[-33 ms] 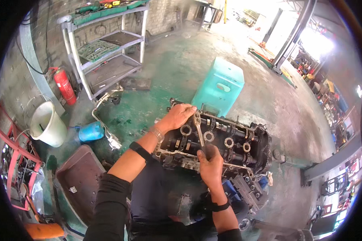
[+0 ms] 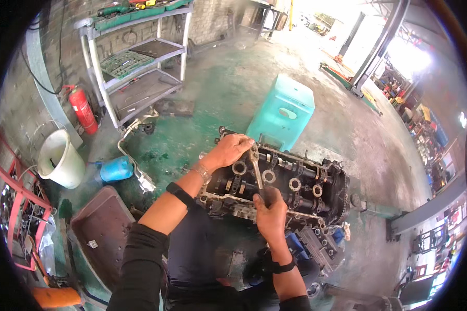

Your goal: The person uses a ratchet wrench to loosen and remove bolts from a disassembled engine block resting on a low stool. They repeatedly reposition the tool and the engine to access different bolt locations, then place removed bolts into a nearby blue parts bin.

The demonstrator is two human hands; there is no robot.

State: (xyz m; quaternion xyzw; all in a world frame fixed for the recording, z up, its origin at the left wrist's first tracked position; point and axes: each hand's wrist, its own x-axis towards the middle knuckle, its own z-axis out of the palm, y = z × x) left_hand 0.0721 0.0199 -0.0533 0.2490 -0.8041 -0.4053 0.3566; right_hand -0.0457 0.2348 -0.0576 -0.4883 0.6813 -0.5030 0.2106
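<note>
My right hand (image 2: 271, 208) is closed round the handle of a metal ratchet wrench (image 2: 257, 168), which lies slantwise over an engine cylinder head (image 2: 308, 181). At the far end of the tool, my left hand (image 2: 232, 150) is closed against the ratchet's head, thumb on top; its fingertips are partly hidden. Whatever sits under the ratchet's head is hidden too. Dark, oily camshafts and several pale rings show on the cylinder head. A chain (image 2: 346, 194) runs along its right end.
A turquoise plastic stool (image 2: 290, 106) stands just beyond the cylinder head. On the left are a brown tray (image 2: 96, 225), a blue canister (image 2: 117, 169), a white bucket (image 2: 62, 160) and a red fire extinguisher (image 2: 83, 111). A tool cart (image 2: 101, 85) stands behind them.
</note>
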